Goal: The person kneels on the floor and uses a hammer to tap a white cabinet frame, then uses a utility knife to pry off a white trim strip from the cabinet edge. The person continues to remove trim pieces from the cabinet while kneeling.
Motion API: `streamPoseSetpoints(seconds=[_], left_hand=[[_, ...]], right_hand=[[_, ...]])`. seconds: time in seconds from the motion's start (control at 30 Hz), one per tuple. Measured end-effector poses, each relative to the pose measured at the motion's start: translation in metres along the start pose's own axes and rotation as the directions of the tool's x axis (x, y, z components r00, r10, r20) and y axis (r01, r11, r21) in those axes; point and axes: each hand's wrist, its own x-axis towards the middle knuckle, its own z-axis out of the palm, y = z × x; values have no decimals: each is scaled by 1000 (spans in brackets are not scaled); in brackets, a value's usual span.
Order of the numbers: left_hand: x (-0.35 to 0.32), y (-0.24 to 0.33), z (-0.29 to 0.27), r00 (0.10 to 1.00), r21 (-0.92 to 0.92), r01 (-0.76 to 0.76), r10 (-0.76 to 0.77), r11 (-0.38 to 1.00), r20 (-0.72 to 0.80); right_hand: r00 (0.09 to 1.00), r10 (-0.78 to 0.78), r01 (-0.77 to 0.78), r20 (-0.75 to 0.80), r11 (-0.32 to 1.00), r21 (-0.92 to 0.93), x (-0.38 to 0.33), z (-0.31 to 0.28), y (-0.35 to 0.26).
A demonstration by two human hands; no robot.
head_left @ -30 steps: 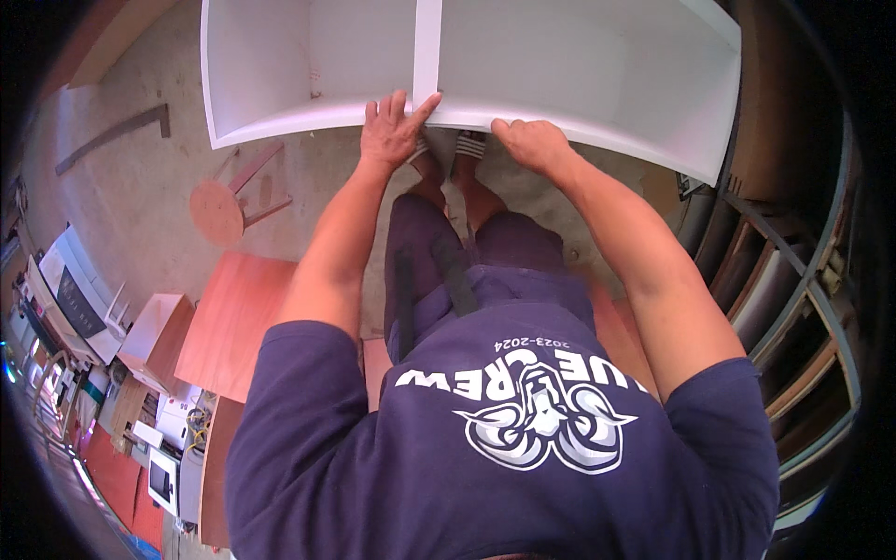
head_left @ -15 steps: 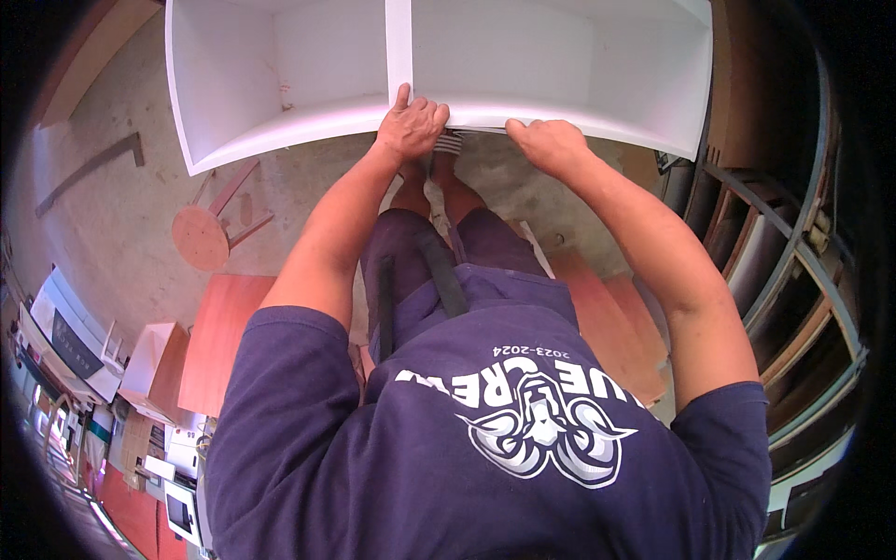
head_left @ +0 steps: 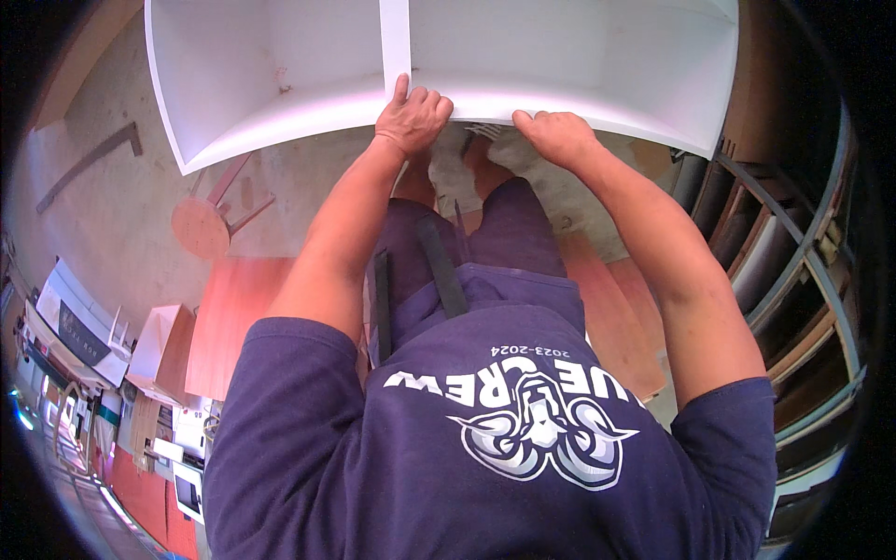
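A white open-fronted cabinet point(head_left: 504, 56) spans the top of the view, split into two compartments by a narrow upright divider point(head_left: 396, 37). My left hand point(head_left: 413, 114) grips its near edge just below the divider, with the thumb lying up against the divider's face. Further right, my right hand point(head_left: 554, 135) is closed on the same edge, thumb on top. The fingertips of both hands are hidden under or behind the edge. My legs and feet show below the cabinet, between the hands.
A round wooden stool point(head_left: 201, 227) stands on the concrete floor at left, near a dark angled strip point(head_left: 89, 166). Reddish-brown boards point(head_left: 238, 317) lie beside and behind me. At right, a metal rack point(head_left: 798, 252) holds upright panels.
The cabinet now looks slightly larger and nearer, with both hands still holding its edge. My right-side foot has stepped outward, so my legs are further apart.
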Motion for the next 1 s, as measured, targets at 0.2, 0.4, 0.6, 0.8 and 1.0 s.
streamPoseSetpoints(seconds=[0.2,0.4,0.6,0.8,1.0], left_hand=[[2,-1,0,999,-15,13,-13,1000,49],[5,1,-24,947,-82,140,-109,987,303],[32,35,-26,963,-116,148,-117,982,241],[53,61,-11,941,-184,223,-163,957,295],[49,59,-1,968,-113,172,-147,979,204]], right_hand=[[1000,-12,13,-6,999,45,10,11,7],[992,-76,80,-102,996,36,6,5,9],[988,-75,79,-137,996,29,-36,3,35],[982,-57,71,-178,995,75,-66,0,55],[989,-34,48,-146,994,94,-64,6,49]])
